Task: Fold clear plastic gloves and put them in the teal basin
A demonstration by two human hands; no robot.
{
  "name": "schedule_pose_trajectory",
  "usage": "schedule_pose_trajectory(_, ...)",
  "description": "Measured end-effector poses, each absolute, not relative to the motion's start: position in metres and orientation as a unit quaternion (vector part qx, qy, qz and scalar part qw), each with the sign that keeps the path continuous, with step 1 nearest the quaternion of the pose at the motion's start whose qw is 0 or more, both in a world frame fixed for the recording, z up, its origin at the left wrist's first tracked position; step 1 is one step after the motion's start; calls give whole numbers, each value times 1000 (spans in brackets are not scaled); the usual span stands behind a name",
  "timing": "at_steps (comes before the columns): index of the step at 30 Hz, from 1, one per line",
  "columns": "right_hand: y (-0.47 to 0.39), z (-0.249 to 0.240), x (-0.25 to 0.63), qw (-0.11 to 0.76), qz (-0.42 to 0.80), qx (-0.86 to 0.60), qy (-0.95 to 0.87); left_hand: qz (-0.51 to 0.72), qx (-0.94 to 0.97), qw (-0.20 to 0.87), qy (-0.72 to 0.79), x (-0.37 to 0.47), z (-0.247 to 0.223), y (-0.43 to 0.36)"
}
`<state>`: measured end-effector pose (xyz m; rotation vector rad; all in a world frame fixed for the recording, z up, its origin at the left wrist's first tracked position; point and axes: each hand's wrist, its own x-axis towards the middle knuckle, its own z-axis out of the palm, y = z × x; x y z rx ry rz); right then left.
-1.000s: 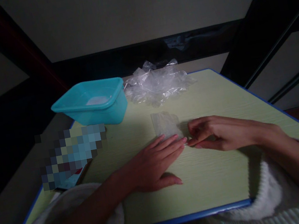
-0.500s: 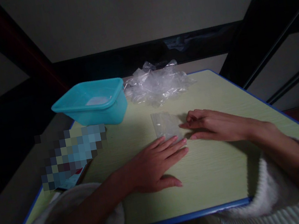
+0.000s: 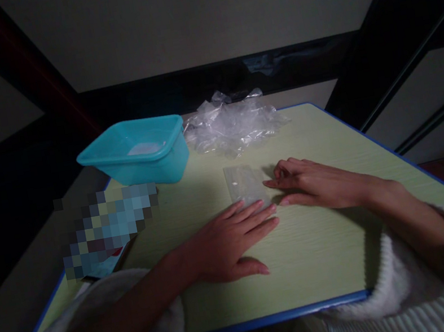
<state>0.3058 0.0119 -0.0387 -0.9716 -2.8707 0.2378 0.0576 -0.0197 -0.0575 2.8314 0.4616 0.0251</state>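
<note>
A small clear plastic bag (image 3: 246, 183) lies flat on the pale yellow-green table (image 3: 308, 265), in front of me. My left hand (image 3: 235, 241) rests palm down with its fingers spread, the fingertips on the bag's near edge. From the other side, my right hand (image 3: 315, 183) touches or nearly touches the bag's right edge with its outstretched index finger. Its thumb is apart from that finger, and the other fingers are bent. Nothing shows in the grasp of either hand.
At the back left stands a turquoise plastic basin (image 3: 145, 171) with something whitish inside. A crumpled heap of clear plastic bags (image 3: 236, 123) lies at the far edge. On the left is a flat device, mostly pixelated (image 3: 113, 231). Dark panels rise behind the table.
My right hand has shifted very slightly left along the bag's right edge. The left hand and the bag look unmoved.
</note>
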Motion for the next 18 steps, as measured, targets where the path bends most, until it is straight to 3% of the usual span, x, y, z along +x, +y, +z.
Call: schedule_pose_trajectory(18, 13, -43, 302, 47, 36, -345, -937, 0, 977, 135, 163, 57, -57, -20)
